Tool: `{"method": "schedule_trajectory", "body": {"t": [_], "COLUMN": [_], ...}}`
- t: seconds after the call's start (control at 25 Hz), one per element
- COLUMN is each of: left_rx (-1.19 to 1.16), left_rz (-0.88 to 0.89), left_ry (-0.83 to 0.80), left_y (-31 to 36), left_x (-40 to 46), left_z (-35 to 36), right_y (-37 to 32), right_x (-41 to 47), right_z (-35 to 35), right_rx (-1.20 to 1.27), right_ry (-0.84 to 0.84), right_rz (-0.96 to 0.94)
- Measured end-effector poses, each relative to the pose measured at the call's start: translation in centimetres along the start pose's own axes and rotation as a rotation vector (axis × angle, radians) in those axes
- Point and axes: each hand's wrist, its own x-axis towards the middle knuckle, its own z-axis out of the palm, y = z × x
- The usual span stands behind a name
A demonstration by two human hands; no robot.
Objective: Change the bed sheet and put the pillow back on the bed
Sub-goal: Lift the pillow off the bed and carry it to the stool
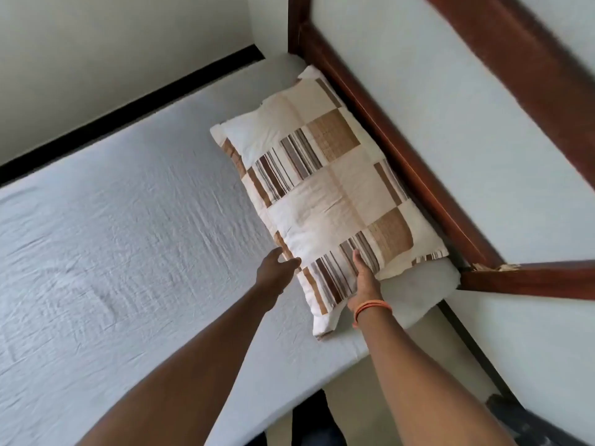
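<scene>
Left fingers: the fingers [291, 263] of the left hand [277, 273] were curled at the pillow's long edge, thumb side against the fabric; a light grip on that edge, though how far they closed round it could not be told.
Right fingers: the fingers [359, 259] of the right hand [363, 281] lay fairly straight and flat along the pillow's near end, over the striped patch; they pressed rather than pinched.
Pillow: the pillow [325, 194] lay on the bed, one long side just beside the wooden headboard rail [402, 162], its case patched in cream, tan and brown stripes.
Pillow filling: white inner pillow [421, 284] stuck out of the case's open end at the near corner by the rail.
Bed sheet: a pale bed sheet [128, 236] covered the mattress, spread flat with fine creases, pillow resting on it.
Wrist: orange bangles [372, 309] sat on the right wrist.
Surroundings: a pale wall [96, 59] stood beyond the bed, with a dark strip [128, 107] along the mattress's far edge.
</scene>
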Motion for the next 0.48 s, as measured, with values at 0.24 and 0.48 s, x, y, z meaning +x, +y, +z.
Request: {"method": "schedule_trajectory", "body": {"t": [0.24, 0.48], "left_rx": [-0.057, -0.583], "left_rz": [-0.097, -0.148], "left_ry": [0.053, -0.105], "left_y": [0.6, 6.4], "left_x": [2.1, -0.5], "left_z": [2.7, -2.8], "right_y": [-4.5, -10.4], "right_x": [-1.4, -13.6], "right_z": [-0.6, -2.1], "right_rx": [0.022, 0.087], "right_ry": [-0.200, -0.607], "right_rz": [-0.074, -0.180]}}
